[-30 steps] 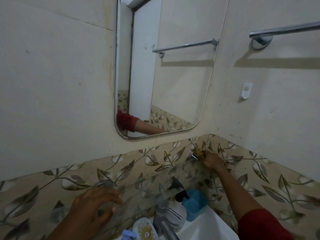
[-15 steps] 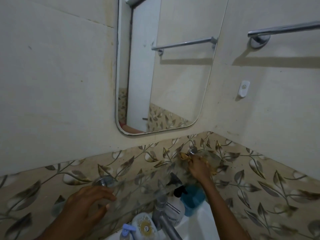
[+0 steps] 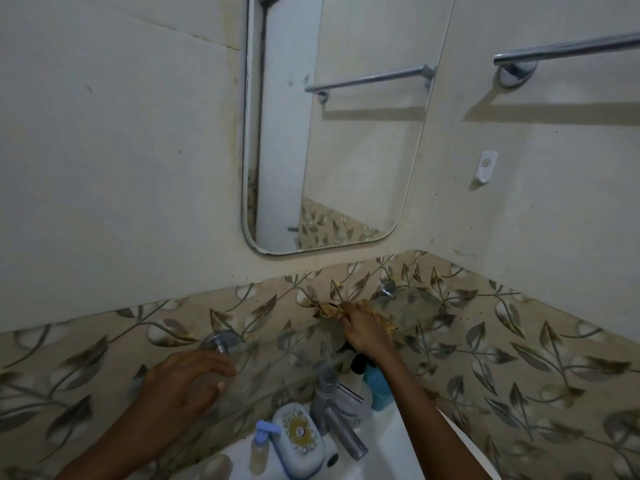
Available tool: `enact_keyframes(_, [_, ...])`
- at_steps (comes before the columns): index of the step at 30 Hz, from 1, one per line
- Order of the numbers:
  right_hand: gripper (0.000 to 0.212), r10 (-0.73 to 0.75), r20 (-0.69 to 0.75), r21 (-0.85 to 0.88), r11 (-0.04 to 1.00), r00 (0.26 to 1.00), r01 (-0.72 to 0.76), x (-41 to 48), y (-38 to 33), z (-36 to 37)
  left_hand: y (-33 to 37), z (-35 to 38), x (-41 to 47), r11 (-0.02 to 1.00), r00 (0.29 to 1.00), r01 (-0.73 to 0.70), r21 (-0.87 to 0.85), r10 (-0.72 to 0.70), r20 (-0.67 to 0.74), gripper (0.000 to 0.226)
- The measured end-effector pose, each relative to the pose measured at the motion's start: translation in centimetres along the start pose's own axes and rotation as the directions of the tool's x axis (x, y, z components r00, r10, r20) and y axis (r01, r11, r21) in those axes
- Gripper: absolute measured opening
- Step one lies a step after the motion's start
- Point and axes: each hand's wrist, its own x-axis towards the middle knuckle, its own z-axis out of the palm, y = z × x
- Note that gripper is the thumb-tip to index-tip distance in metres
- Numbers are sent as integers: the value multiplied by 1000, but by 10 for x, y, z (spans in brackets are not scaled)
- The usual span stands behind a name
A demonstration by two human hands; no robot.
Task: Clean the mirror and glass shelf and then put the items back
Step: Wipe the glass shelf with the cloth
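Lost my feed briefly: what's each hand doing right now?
Left hand: open, fingers spread on the glass shelf.
Right hand: closed on the yellow cloth.

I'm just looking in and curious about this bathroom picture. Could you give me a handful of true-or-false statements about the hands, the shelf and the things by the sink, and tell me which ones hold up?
1. The right hand presses a yellowish cloth onto the glass shelf. True.
2. The left hand holds a spray bottle. False: it is empty, its fingers spread at the shelf's near end.
3. Bottles stand on the glass shelf. False: the shelf is bare; the soap dish and blue bottle sit below on the sink.
4. A towel hangs on the towel rail. False: the rail is bare.
5. The mirror hangs above the shelf. True.
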Motion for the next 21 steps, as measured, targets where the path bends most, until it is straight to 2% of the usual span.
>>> enact_keyframes(5, [34,-56,-23,8,998,998,56,-21,-29,8,-1,-8,-8,998,999,41,47,-40,-28,29])
enact_keyframes(8, [31,-64,-18,20,998,998,64,-31,-46,12,-4,-11,-15,995,998,50,83,-46,-41,46])
enact_keyframes(15, [39,-134,19,18,991,991,134,-56,-91,29,-12,-25,-29,995,997,70,70,-67,-48,15])
enact_keyframes(21, [40,-228,42,79,971,973,224,-89,-144,46,-22,-37,-46,986,986,141,93,-132,-99,23])
